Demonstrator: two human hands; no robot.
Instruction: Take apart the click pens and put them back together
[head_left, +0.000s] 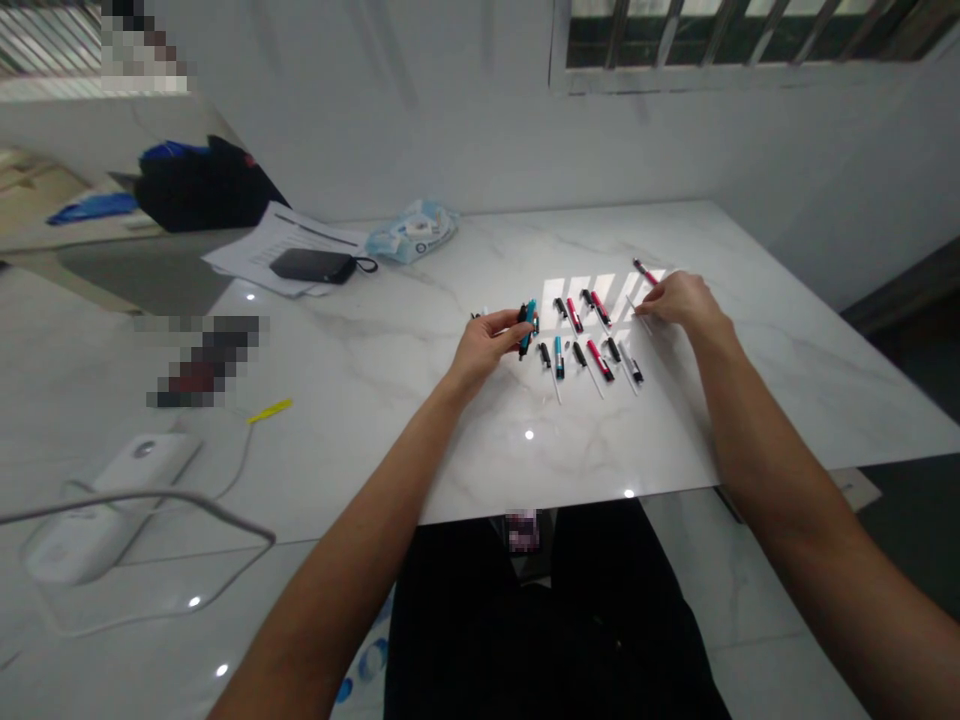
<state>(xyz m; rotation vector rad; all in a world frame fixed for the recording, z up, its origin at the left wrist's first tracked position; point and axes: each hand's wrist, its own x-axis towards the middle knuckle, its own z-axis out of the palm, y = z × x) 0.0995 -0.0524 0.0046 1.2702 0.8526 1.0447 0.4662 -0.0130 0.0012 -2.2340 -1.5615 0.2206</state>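
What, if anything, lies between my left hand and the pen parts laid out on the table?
Nothing visible. The left hand, gripping a blue pen, sits just beside the pen parts, with only bare table between them.

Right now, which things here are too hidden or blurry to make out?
Head view:
- What the left hand grips beside the teal pen piece: fingers cover it.
- What the right hand touches: fingers hide it.
- Print on the papers: too small.
- Pixelated patch on the table: blurred out.
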